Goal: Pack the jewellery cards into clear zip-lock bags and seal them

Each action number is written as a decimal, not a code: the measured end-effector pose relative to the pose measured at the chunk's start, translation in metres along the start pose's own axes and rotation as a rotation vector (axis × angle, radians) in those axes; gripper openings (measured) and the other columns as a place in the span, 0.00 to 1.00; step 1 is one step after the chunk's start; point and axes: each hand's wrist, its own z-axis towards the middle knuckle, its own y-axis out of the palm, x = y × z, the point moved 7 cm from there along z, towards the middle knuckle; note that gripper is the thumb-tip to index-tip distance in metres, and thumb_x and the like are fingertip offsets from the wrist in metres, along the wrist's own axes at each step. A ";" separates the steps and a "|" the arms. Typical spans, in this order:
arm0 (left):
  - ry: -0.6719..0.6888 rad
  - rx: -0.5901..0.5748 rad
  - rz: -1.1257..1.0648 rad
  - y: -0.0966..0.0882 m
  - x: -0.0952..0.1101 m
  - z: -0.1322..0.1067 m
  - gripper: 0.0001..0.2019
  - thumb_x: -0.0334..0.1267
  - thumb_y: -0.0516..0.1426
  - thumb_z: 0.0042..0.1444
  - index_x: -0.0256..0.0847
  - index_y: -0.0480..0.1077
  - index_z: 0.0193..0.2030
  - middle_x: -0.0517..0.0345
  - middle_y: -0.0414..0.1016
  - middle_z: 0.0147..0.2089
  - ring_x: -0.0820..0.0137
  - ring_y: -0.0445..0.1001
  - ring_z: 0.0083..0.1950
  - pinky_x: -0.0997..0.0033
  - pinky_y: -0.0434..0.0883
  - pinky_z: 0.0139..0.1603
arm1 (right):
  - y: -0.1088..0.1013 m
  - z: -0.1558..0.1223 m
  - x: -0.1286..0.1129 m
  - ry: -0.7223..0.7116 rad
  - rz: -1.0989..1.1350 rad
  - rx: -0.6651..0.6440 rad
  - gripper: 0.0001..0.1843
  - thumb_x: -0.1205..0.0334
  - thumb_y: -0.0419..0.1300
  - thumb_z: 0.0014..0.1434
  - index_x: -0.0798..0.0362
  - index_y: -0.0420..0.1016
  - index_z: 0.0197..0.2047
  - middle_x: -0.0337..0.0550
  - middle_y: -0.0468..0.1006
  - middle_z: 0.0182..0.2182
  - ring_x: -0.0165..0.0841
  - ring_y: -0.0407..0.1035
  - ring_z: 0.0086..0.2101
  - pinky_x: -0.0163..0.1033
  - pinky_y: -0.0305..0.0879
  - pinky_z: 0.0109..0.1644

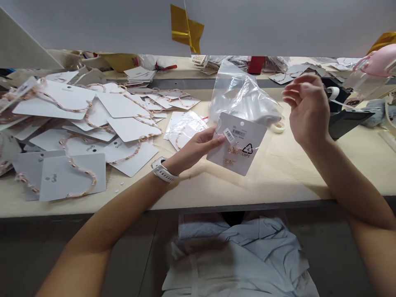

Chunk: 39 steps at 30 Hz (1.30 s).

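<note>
My left hand pinches the left edge of a bagged jewelry card, thumb in front. The card is grey-white, in a clear sleeve printed with a recycling mark and "LDPE". A small white barcode sticker lies near my thumb, and pinkish gold-toned jewelry shows below it. Raised to the right, apart from the card, is my right hand. Its fingers are loosely bent and apart, with nothing visible in them. Just beyond it stands a black dispenser with a white roll.
Many white cards with beaded pink-and-gold strands are heaped at the left. A clear plastic bag lies behind the held card, beside a cream-coloured ring-shaped roll. A pink-lidded bottle stands at the right. White panels overhang the back.
</note>
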 end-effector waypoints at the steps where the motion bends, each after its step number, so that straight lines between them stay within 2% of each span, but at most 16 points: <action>1: -0.009 0.016 -0.006 -0.002 -0.001 0.000 0.19 0.51 0.62 0.59 0.42 0.75 0.51 0.51 0.78 0.53 0.61 0.77 0.54 0.67 0.76 0.50 | 0.003 0.004 0.011 0.117 0.009 -0.052 0.12 0.58 0.49 0.56 0.48 0.61 0.44 0.52 0.71 0.50 0.40 0.67 0.54 0.49 0.61 0.64; 4: -0.056 0.008 -0.008 -0.004 -0.004 0.000 0.20 0.47 0.64 0.57 0.44 0.73 0.55 0.51 0.78 0.54 0.63 0.78 0.51 0.68 0.77 0.48 | 0.026 -0.001 0.038 0.414 0.075 -0.378 0.17 0.52 0.53 0.58 0.52 0.66 0.47 0.56 0.73 0.51 0.44 0.70 0.52 0.53 0.66 0.61; 6: -0.086 -0.027 -0.002 -0.003 -0.006 -0.001 0.22 0.45 0.64 0.57 0.45 0.71 0.58 0.51 0.77 0.55 0.64 0.78 0.51 0.69 0.76 0.49 | 0.039 -0.008 0.042 0.457 0.151 -0.546 0.19 0.46 0.55 0.57 0.51 0.69 0.45 0.54 0.76 0.47 0.46 0.72 0.49 0.54 0.70 0.55; 7: -0.096 -0.045 -0.003 -0.002 -0.006 -0.002 0.23 0.44 0.64 0.57 0.46 0.70 0.59 0.51 0.77 0.55 0.64 0.77 0.52 0.69 0.76 0.50 | 0.040 -0.008 0.041 0.432 0.171 -0.568 0.18 0.46 0.56 0.56 0.50 0.70 0.43 0.51 0.77 0.44 0.45 0.73 0.47 0.54 0.72 0.53; 9: -0.109 -0.069 -0.006 0.000 -0.007 -0.003 0.23 0.44 0.64 0.57 0.46 0.71 0.58 0.52 0.78 0.54 0.64 0.77 0.54 0.68 0.75 0.52 | 0.035 -0.003 0.039 0.381 0.180 -0.511 0.16 0.48 0.61 0.52 0.48 0.71 0.40 0.47 0.77 0.38 0.41 0.73 0.44 0.50 0.72 0.51; 11: -0.117 -0.054 0.008 -0.002 -0.007 -0.003 0.19 0.44 0.65 0.57 0.45 0.73 0.55 0.53 0.78 0.54 0.65 0.77 0.54 0.69 0.75 0.53 | 0.022 0.006 0.037 0.355 0.183 -0.387 0.13 0.52 0.64 0.48 0.48 0.70 0.36 0.42 0.73 0.31 0.35 0.71 0.36 0.46 0.70 0.46; 14: -0.138 0.001 0.001 -0.007 -0.006 -0.001 0.16 0.43 0.65 0.56 0.43 0.75 0.50 0.54 0.79 0.51 0.67 0.78 0.51 0.71 0.75 0.51 | 0.004 0.016 0.033 0.358 0.282 -0.253 0.10 0.61 0.64 0.46 0.48 0.64 0.30 0.35 0.63 0.25 0.26 0.61 0.27 0.41 0.66 0.40; 16: -0.154 0.023 -0.037 -0.010 -0.006 0.000 0.15 0.42 0.66 0.55 0.43 0.75 0.48 0.55 0.80 0.48 0.68 0.79 0.47 0.72 0.75 0.48 | -0.007 0.022 0.029 0.326 0.345 -0.160 0.11 0.65 0.61 0.45 0.48 0.60 0.28 0.34 0.61 0.26 0.25 0.59 0.26 0.40 0.65 0.41; 19: -0.165 0.060 -0.081 -0.014 -0.006 0.001 0.14 0.41 0.67 0.53 0.42 0.75 0.45 0.56 0.81 0.45 0.70 0.79 0.43 0.74 0.74 0.43 | -0.022 0.028 0.024 0.227 0.309 -0.036 0.09 0.63 0.57 0.46 0.47 0.58 0.29 0.39 0.67 0.31 0.29 0.65 0.33 0.41 0.65 0.47; 22: -0.156 0.079 -0.126 -0.017 -0.004 0.001 0.15 0.40 0.68 0.50 0.41 0.76 0.45 0.55 0.80 0.45 0.69 0.78 0.42 0.73 0.74 0.42 | -0.030 0.029 0.023 0.183 0.291 0.038 0.07 0.61 0.54 0.49 0.47 0.56 0.28 0.42 0.70 0.33 0.31 0.67 0.35 0.42 0.65 0.48; 26: -0.102 0.059 -0.199 -0.017 -0.002 0.004 0.16 0.37 0.68 0.48 0.41 0.78 0.45 0.54 0.81 0.45 0.68 0.78 0.45 0.71 0.74 0.46 | -0.032 0.028 0.018 0.192 0.490 0.065 0.06 0.65 0.54 0.49 0.47 0.58 0.25 0.39 0.70 0.28 0.27 0.66 0.31 0.37 0.66 0.42; 30: -0.028 0.180 -0.149 -0.030 -0.001 0.007 0.14 0.42 0.68 0.49 0.40 0.80 0.43 0.54 0.80 0.45 0.70 0.78 0.43 0.74 0.75 0.43 | -0.036 0.029 0.018 0.193 0.496 0.100 0.08 0.65 0.53 0.48 0.49 0.59 0.21 0.37 0.69 0.22 0.26 0.67 0.24 0.35 0.67 0.32; 32: 0.051 0.260 -0.040 -0.036 0.003 0.005 0.13 0.43 0.68 0.50 0.42 0.80 0.42 0.55 0.80 0.45 0.70 0.78 0.43 0.75 0.75 0.41 | -0.037 0.030 0.025 0.225 0.433 0.107 0.08 0.66 0.55 0.48 0.51 0.62 0.20 0.37 0.70 0.21 0.26 0.66 0.20 0.35 0.67 0.28; 35: 0.267 0.337 0.275 -0.037 0.019 -0.002 0.11 0.43 0.65 0.56 0.43 0.78 0.44 0.56 0.80 0.47 0.69 0.78 0.47 0.73 0.76 0.45 | -0.038 0.031 0.033 0.224 0.383 0.112 0.07 0.69 0.57 0.50 0.52 0.65 0.22 0.38 0.71 0.19 0.27 0.66 0.18 0.35 0.65 0.24; 37: 0.454 0.320 0.567 -0.027 0.030 -0.008 0.10 0.40 0.61 0.61 0.42 0.75 0.48 0.56 0.80 0.49 0.70 0.78 0.48 0.71 0.77 0.47 | -0.039 0.031 0.031 0.157 0.403 0.129 0.07 0.68 0.57 0.55 0.51 0.66 0.25 0.37 0.73 0.21 0.28 0.67 0.19 0.34 0.66 0.26; 39: 0.671 0.218 0.865 -0.008 0.036 -0.015 0.11 0.35 0.58 0.63 0.42 0.73 0.52 0.56 0.80 0.48 0.72 0.79 0.46 0.71 0.77 0.46 | -0.038 0.030 0.022 0.025 0.482 0.118 0.09 0.64 0.59 0.58 0.50 0.65 0.27 0.35 0.74 0.23 0.26 0.68 0.22 0.33 0.67 0.29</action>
